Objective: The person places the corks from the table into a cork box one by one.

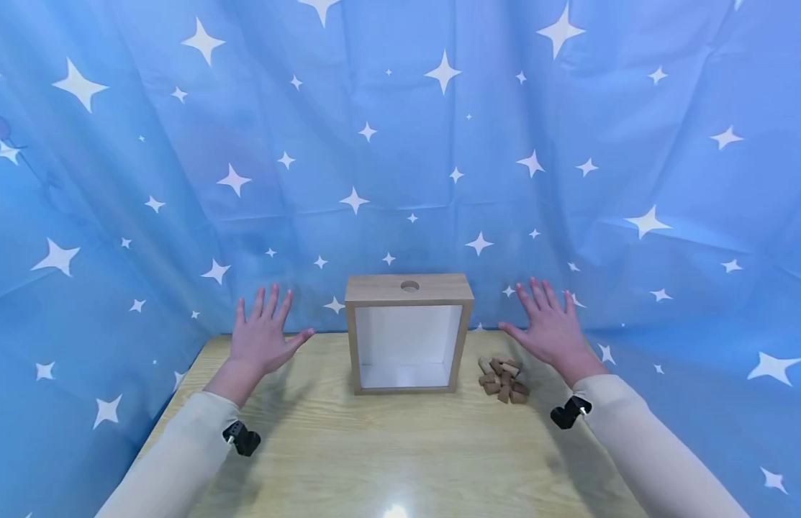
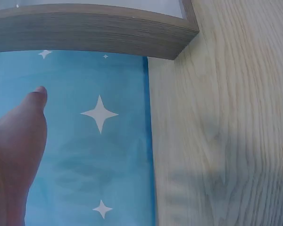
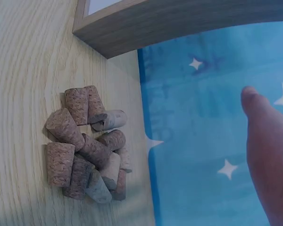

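A shadow-box frame (image 1: pixel 351 352) of light wood stands upright on the table, with a clear front, a white inside and a round hole (image 1: pixel 409 286) in its top. To its right lies a loose heap of corks (image 1: pixel 504 380), mostly brown and tapered, a few paler; the right wrist view shows the corks (image 3: pixel 92 150) close up. My left hand (image 1: pixel 264 344) is held up left of the box, fingers spread, holding nothing. Raised the same way, my right hand (image 1: pixel 550 331) is beyond the corks, apart from them and the box. Each wrist view shows mainly the thumb (image 2: pixel 30 113).
The pale wood-grain table (image 1: pixel 374 453) ends just behind the box. A blue curtain (image 1: pixel 413 180) with white stars hangs along the back and both sides. Small black cameras (image 1: pixel 242 438) are strapped to both wrists over the light sleeves.
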`<state>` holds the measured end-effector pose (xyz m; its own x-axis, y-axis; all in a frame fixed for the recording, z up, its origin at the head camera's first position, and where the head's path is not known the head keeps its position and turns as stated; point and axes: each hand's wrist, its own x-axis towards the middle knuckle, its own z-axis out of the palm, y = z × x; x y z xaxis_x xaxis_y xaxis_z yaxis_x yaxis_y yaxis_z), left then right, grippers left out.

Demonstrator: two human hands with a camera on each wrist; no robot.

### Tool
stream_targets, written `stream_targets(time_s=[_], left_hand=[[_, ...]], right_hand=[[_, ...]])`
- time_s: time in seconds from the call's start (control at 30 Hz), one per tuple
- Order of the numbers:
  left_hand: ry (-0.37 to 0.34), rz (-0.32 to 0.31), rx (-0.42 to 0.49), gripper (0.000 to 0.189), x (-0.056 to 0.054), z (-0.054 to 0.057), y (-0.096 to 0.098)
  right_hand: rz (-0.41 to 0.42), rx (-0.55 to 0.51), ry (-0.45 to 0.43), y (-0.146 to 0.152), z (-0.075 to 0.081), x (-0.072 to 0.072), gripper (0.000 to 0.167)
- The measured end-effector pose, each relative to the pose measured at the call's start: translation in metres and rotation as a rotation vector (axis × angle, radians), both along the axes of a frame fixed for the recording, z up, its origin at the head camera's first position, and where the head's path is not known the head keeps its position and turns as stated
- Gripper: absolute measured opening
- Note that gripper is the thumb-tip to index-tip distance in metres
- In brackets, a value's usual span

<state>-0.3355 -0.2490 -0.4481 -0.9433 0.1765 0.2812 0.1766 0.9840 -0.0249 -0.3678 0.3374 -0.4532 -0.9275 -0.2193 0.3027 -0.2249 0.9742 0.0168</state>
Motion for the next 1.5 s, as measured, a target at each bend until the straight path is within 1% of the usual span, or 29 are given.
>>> stream_targets(time_s=[0.1,0.2,0.4,0.53,0.67,0.73,0.83,0.97,1.07,1.2,1.33,1.43,1.5], left_hand=[[0.009,-0.019,0.029,0.103,-0.001,0.004,0.001],[0.018,-0.035,0.042,0.103,0.0,0.009,0.001],[0.071,-0.077,0.047,0.102,0.001,0.022,0.006],[0.12,-0.129,0.102,0.098,0.001,0.029,0.011],[0.169,-0.184,0.185,0.094,0.0,0.037,0.018],[0.188,-0.213,0.223,0.092,-0.001,0.041,0.022],[0.204,-0.258,0.272,0.09,-0.002,0.048,0.028],[0.19,-0.316,0.316,0.091,-0.001,0.06,0.039],[0.151,-0.357,0.33,0.093,0.0,0.069,0.046],[0.102,-0.391,0.349,0.093,-0.001,0.075,0.054],[0.074,-0.409,0.368,0.093,-0.005,0.077,0.061],[0.061,-0.421,0.367,0.091,-0.008,0.078,0.066],[0.054,-0.428,0.361,0.088,-0.011,0.079,0.069]], right_hand=[[0.001,0.005,0.004,-0.001,-0.002,0.0,0.106],[0.009,0.003,0.005,-0.002,-0.003,0.003,0.105],[0.042,-0.003,0.024,0.003,-0.007,0.014,0.103],[0.073,-0.001,0.055,0.007,-0.016,0.023,0.103],[0.098,-0.042,0.064,0.008,-0.027,0.033,0.101],[0.108,-0.083,0.061,0.009,-0.033,0.039,0.099],[0.114,-0.159,0.035,0.008,-0.041,0.049,0.095],[0.111,-0.256,-0.02,0.007,-0.051,0.063,0.087],[0.107,-0.32,-0.055,0.006,-0.062,0.072,0.086],[0.101,-0.379,-0.079,0.006,-0.076,0.081,0.084],[0.115,-0.443,-0.091,0.006,-0.087,0.089,0.068],[0.127,-0.489,-0.091,0.005,-0.092,0.094,0.049],[0.131,-0.501,-0.087,0.005,-0.095,0.096,0.038]])
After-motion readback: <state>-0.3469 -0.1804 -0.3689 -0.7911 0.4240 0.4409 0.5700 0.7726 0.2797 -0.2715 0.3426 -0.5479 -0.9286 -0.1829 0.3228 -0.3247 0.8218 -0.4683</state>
